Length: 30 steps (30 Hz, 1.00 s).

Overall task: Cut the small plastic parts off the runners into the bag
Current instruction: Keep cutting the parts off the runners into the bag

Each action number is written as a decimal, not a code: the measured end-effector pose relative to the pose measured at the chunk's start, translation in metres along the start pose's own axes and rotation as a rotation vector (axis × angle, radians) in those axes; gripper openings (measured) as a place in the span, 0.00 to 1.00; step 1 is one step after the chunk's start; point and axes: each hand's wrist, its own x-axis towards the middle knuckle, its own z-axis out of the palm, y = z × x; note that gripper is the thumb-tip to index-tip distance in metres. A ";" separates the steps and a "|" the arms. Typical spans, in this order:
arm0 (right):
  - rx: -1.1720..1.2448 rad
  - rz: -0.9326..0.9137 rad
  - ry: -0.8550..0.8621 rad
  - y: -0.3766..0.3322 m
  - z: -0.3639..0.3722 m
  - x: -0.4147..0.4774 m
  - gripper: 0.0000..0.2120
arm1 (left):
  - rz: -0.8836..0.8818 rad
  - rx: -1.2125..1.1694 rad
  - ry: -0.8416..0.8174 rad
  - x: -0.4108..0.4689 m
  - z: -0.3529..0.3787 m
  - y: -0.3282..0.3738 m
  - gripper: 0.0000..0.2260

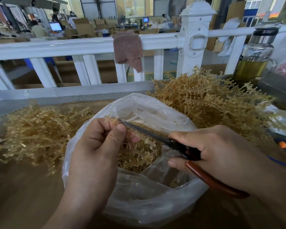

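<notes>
**CUT ALIGNMENT: BLADES TO RUNNER**

L hand pinches a short runner betw. thumb and curled fingers, over the mouth of the clear bag at the workbench near edge. R hand is wrapped round the scissors handles. Blades run up-left, tips touching the runner just beyond the L fingertips. Runner's long axis: mostly hidden in the pinch. Severed parts shd drop straight into the bag.
</notes>
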 end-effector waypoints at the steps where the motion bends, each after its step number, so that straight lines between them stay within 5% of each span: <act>1: -0.007 -0.002 0.001 0.000 0.000 0.000 0.23 | 0.000 -0.011 -0.002 0.000 0.000 0.000 0.06; 17: 0.017 0.009 0.007 0.001 0.003 0.001 0.35 | -0.084 -0.054 -0.007 0.001 -0.001 -0.004 0.07; 30: 0.022 0.028 -0.015 0.003 0.005 0.002 0.28 | -0.159 -0.145 0.057 0.001 0.002 0.012 0.07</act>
